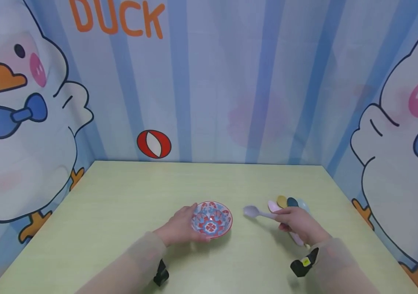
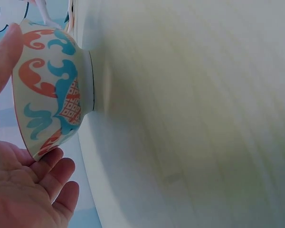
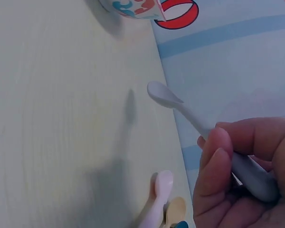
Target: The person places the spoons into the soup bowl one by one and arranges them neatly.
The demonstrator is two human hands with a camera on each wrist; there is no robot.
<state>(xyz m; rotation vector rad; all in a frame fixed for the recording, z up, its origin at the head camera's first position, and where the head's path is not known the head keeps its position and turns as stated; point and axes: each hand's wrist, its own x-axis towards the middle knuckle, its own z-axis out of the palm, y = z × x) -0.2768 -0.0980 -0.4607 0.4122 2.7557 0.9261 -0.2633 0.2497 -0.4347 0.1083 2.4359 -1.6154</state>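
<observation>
My left hand (image 1: 181,228) holds a patterned bowl (image 1: 212,219) by its side, thumb at one part of the rim and fingers at another. Red and blue motifs cover the bowl, and its foot meets the pale table in the left wrist view (image 2: 50,88). In my right hand (image 1: 302,224) is a pale lilac spoon (image 3: 194,118), pinched along its handle between thumb and fingers. The spoon is raised above the tabletop, its scoop pointing left towards the bowl. Beneath the right hand lie several more spoons, among them a pink spoon (image 3: 156,197) and a tan spoon (image 3: 175,211), partly hidden.
The light wooden table (image 1: 139,183) reaches back to a striped blue curtain (image 1: 212,81) printed with cartoon ducks. A dark blue spoon (image 1: 292,201) and a light blue spoon (image 1: 303,205) lie at the right of the spoon group. Black wrist mounts sit under both sleeves.
</observation>
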